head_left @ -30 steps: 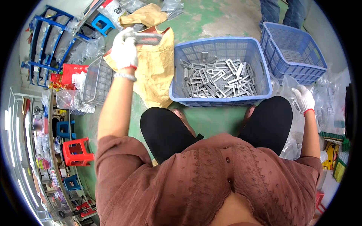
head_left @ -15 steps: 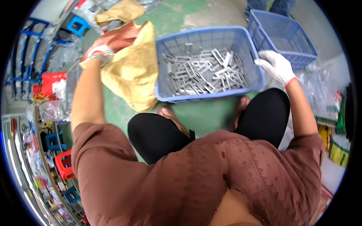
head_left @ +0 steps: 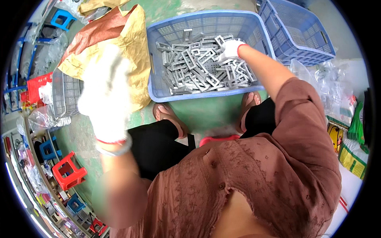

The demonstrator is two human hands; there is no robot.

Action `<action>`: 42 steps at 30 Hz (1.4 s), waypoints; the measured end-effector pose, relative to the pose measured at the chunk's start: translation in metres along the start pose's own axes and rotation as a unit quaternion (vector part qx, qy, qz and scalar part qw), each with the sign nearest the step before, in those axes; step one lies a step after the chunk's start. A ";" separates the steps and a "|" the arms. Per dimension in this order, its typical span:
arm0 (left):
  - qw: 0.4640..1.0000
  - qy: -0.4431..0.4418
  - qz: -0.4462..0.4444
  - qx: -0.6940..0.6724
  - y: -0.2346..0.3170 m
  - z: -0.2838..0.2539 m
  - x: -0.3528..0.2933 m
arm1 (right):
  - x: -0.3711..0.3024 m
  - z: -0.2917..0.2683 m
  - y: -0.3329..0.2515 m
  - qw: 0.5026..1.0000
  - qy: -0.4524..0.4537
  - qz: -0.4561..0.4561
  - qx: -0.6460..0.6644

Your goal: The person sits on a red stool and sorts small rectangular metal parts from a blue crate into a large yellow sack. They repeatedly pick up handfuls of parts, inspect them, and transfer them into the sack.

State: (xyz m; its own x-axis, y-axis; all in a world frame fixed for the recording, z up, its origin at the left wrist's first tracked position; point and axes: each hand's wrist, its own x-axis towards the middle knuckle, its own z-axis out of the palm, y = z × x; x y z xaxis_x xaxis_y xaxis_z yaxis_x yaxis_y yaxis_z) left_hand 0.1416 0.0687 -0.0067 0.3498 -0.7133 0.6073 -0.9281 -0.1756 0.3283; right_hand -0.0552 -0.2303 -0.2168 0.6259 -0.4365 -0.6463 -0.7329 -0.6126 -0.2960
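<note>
Head view: metal frames (head_left: 203, 73) are heaped in the blue basket (head_left: 214, 24). The right hand (head_left: 230, 50) is held at the heap; the blurred left hand (head_left: 106, 89) is held apart, left of the basket, before a yellow sack (head_left: 139, 57). Neither hand's grip can be told.

Passable from above into wide crate (head_left: 210, 95) | hemmed at left by yellow sack (head_left: 140, 55), at right by neighbouring crate (head_left: 307, 56) | blocked below by heaped metal frames (head_left: 191, 61)
</note>
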 end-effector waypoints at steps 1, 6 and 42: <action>0.999 -0.002 -0.030 -0.035 0.008 0.010 -0.017 | 0.014 0.012 -0.008 0.997 -0.031 0.011 0.070; 0.962 -0.258 -0.087 -0.007 0.022 0.032 -0.021 | 0.082 0.089 -0.019 0.984 -0.092 0.084 0.127; 0.901 -0.419 -0.105 -0.049 -0.014 0.065 -0.022 | 0.115 0.132 -0.025 0.884 -0.199 0.102 0.411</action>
State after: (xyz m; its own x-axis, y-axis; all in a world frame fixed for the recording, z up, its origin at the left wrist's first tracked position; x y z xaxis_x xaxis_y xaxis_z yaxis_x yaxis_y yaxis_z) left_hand 0.1385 0.0429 -0.0714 0.2597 -0.9401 -0.2209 -0.8224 -0.3352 0.4596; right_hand 0.0003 -0.1780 -0.3768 0.4347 -0.1152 -0.8932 -0.8685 0.2087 -0.4496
